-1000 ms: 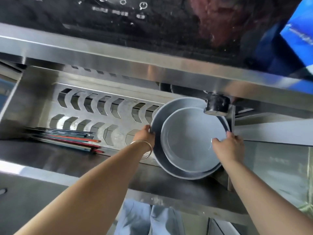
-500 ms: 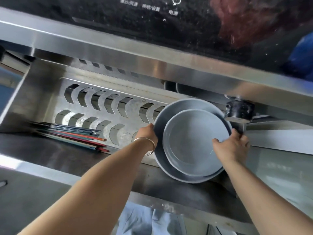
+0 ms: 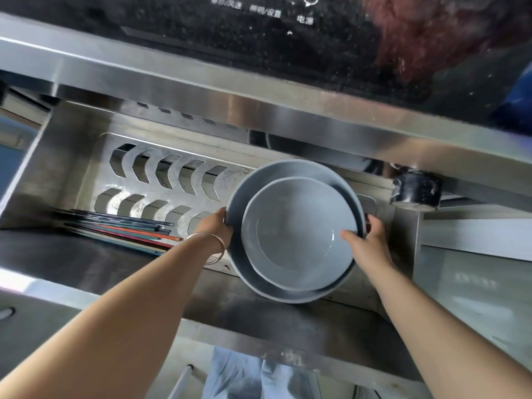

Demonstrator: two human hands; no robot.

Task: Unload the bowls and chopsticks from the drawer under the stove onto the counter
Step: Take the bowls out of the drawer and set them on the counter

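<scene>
Two grey bowls are nested, the smaller bowl (image 3: 296, 234) inside the larger bowl (image 3: 244, 272), held just above the right part of the open steel drawer (image 3: 259, 321). My left hand (image 3: 214, 228), with a bangle on the wrist, grips the larger bowl's left rim. My right hand (image 3: 368, 243) grips the right rim, thumb over the smaller bowl's edge. A bundle of coloured chopsticks (image 3: 126, 228) lies flat in the drawer's left part.
The drawer floor has a slotted steel rack (image 3: 161, 180). Above it runs the steel counter edge (image 3: 259, 90) with the black glass stove top (image 3: 201, 30). A black knob (image 3: 414, 191) sticks out at the right under the counter edge.
Both hands have lifted the nested bowls toward me, out of the rack slots; the bowls now tilt flatter and look larger. The chopsticks have not moved.
</scene>
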